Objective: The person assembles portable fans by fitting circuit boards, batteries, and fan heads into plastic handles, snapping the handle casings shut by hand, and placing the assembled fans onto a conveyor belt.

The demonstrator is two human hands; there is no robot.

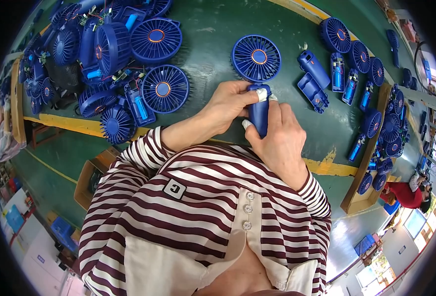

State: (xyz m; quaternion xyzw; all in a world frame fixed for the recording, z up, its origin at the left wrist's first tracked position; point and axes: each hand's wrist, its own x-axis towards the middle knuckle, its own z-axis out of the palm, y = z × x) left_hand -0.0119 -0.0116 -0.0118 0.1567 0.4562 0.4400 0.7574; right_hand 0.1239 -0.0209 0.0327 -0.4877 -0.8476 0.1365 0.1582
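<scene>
A blue handheld fan (257, 58) lies on the green tabletop, its round grille away from me and its handle pointing toward my body. My left hand (230, 103) is closed round the top of the handle, with its covered thumb across the neck. On the other side, my right hand (280, 135) grips the lower handle between thumb and fingers. White wraps cover some fingertips on both hands. To the right lies a pair of open blue handle shells (314, 79).
A big heap of blue fans (104, 54) with exposed wires and batteries fills the left side. Several opened fans (337, 71) line the right. Beyond them, a wooden-edged bin (366, 163) holds more fans. Another person in red (405, 195) is at far right.
</scene>
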